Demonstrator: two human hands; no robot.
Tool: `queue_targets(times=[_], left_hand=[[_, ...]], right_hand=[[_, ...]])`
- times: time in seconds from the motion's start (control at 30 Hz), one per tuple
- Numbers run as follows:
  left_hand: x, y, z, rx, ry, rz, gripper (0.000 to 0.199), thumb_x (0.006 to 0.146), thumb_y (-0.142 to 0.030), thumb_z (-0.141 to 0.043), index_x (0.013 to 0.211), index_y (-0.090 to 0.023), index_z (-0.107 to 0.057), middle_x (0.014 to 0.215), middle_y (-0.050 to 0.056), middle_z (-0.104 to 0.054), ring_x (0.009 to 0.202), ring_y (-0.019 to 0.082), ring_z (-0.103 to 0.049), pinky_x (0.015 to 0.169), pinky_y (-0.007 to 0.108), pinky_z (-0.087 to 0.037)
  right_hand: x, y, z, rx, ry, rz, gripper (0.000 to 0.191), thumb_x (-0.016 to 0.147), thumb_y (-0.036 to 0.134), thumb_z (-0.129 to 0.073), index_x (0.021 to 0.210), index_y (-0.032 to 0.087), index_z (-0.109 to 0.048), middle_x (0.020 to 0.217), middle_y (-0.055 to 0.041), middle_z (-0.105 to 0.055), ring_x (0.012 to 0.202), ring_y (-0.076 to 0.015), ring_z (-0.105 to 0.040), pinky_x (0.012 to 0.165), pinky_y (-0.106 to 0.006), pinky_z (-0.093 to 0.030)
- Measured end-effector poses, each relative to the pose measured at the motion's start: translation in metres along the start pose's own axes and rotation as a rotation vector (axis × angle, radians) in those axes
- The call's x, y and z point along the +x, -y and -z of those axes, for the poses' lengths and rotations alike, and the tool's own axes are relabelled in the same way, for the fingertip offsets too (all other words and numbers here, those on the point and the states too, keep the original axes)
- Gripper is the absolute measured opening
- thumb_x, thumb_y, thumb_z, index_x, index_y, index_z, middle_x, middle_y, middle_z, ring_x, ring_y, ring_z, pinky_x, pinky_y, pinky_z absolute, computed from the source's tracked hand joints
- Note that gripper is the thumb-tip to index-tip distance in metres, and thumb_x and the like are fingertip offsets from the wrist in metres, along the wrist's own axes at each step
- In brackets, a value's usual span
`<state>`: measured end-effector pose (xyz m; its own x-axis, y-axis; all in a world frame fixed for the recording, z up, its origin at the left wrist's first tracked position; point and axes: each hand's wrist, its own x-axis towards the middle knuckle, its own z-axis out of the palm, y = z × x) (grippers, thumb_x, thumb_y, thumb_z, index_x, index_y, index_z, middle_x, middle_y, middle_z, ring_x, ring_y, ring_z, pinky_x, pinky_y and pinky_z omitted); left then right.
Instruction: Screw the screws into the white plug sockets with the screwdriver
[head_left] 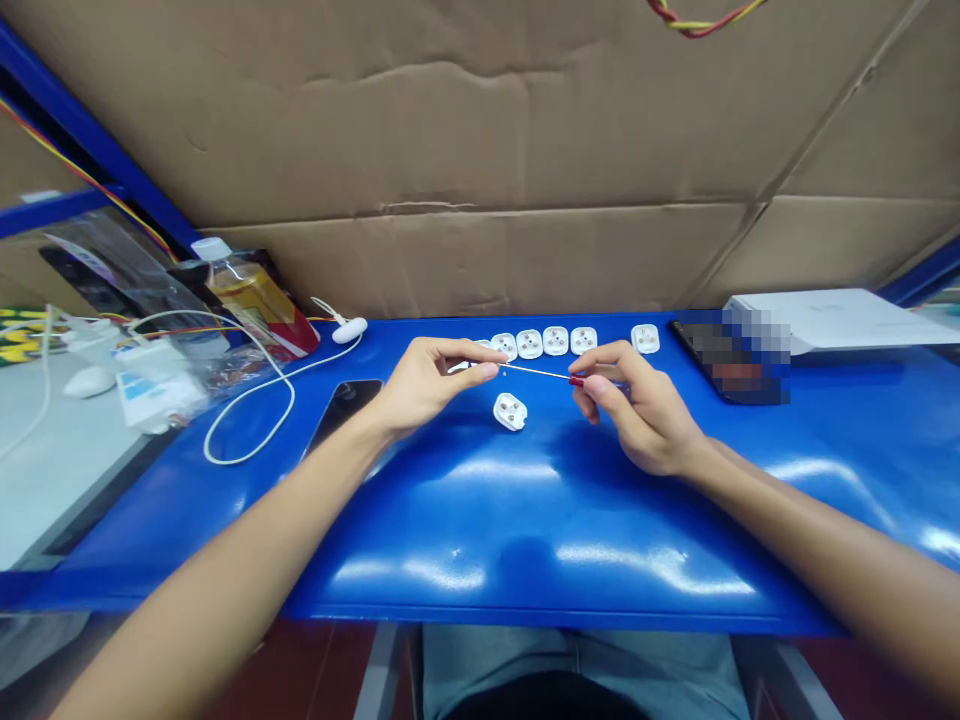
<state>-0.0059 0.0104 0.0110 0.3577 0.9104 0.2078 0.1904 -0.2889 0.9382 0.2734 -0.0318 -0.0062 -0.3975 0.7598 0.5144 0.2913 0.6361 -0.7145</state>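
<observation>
My right hand [637,408] pinches the red handle of a thin screwdriver [541,373], whose metal shaft points left. My left hand [429,383] holds its thumb and forefinger at the shaft's tip, pinching something too small to make out. Just below the shaft, one white plug part [510,411] lies on the blue table [525,520]. Behind the hands, several more white plug parts [555,341] stand in a row, with one apart at the right [645,338].
A black phone [341,410] lies left of my left hand, beside a looped white cable [251,415]. A bottle [251,295] and plastic bags stand far left. A dark device [731,355] and white box [832,318] sit at the right. Cardboard walls the back.
</observation>
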Motion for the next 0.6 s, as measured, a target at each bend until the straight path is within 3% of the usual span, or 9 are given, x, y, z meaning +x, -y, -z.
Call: queue_targets(times=[0.23,0.6], left_hand=[[-0.0006,-0.0038,-0.0012,0.006,0.053,-0.062,0.02,0.082,-0.032,-0.089,0.097,-0.019,-0.087,0.102,0.009,-0.083,0.1,0.024,-0.075,0.091,0.035,-0.058],[-0.0016,-0.0033,-0.0045,0.004,0.022,0.031,0.03,0.074,-0.04,-0.094,0.093,-0.018,-0.087,0.097,0.01,-0.084,0.096,0.027,-0.077,0.091,0.038,-0.062]], right_hand=[[0.0019,0.0042,0.0007,-0.027,-0.023,-0.045,0.012,0.109,0.035,-0.052,0.109,0.024,-0.057,0.067,0.0045,-0.063,0.057,-0.0133,-0.061,0.056,-0.027,-0.049],[-0.0011,0.0034,-0.0028,-0.133,-0.161,0.075,0.009,0.098,0.027,-0.072,0.105,0.025,-0.067,0.096,-0.0026,-0.078,0.076,-0.0174,-0.077,0.072,-0.032,-0.065]])
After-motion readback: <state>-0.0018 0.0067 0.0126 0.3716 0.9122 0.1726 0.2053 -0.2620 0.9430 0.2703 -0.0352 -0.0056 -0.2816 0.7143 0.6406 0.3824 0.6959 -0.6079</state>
